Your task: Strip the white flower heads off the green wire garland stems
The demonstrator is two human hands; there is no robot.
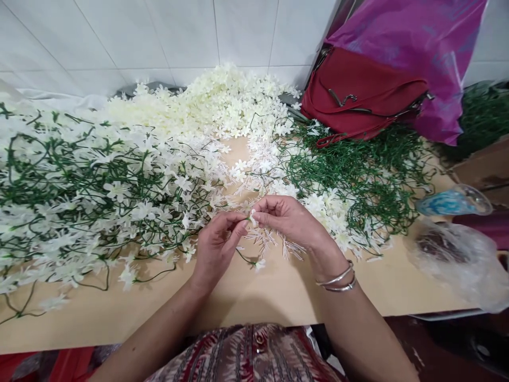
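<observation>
Over the middle of the table (pixel 270 297), my left hand (pixel 220 239) and my right hand (pixel 290 220) meet fingertip to fingertip. Between them is a small white artificial flower (pixel 252 216) with a green stem. My left thumb and forefinger pinch its green part; my right fingers close on the white petals. Part of a green stem with another white flower (pixel 259 264) hangs or lies just below my hands; I cannot tell whether it joins the held stem. White stamen sprays (pixel 292 248) lie by my right wrist.
Finished-looking white flowers on green stems (pixel 119 185) cover the left side. Loose cream petals (pixel 234 101) are heaped at the back, green stems (pixel 358 170) at the right. A red handbag (pixel 358 90), purple bag (pixel 429 32), plastic cup (pixel 453 201) and clear bag (pixel 465 260) stand rightward.
</observation>
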